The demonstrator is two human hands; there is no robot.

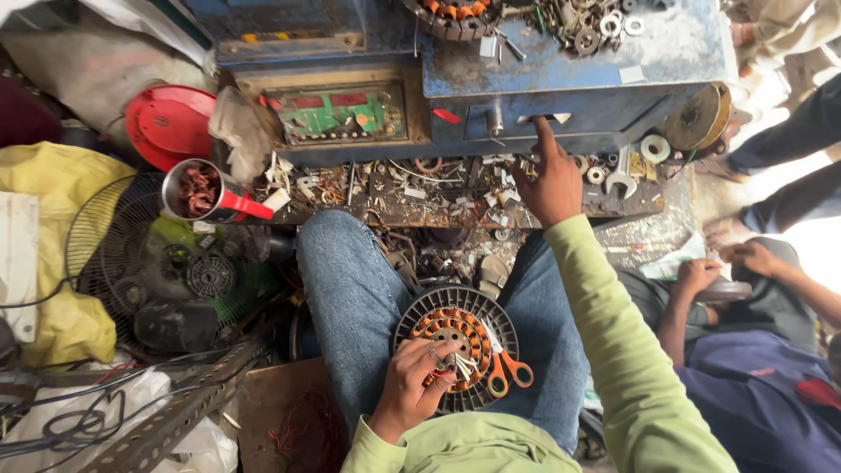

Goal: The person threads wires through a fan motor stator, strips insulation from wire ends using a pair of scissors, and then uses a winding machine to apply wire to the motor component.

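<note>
A round fan motor stator [455, 337] with copper windings and a dark slotted rim rests on my lap between my jeans-clad knees. My left hand [419, 381] grips its near edge, fingers on the windings and loose white wires. Orange-handled scissors [506, 368] lie on the stator's right side. My right hand [547, 180], in a green sleeve, reaches forward with the index finger touching the front of a blue metal machine [578, 101] at its drawer slot. That hand holds nothing.
A cluttered bench ledge [420, 188] carries wire scraps, washers and a spanner [620, 175]. A red-handled cup of copper wire [206, 193], a fan guard [114, 236] and a red lid [166, 123] sit left. Another person [753, 350] sits at the right.
</note>
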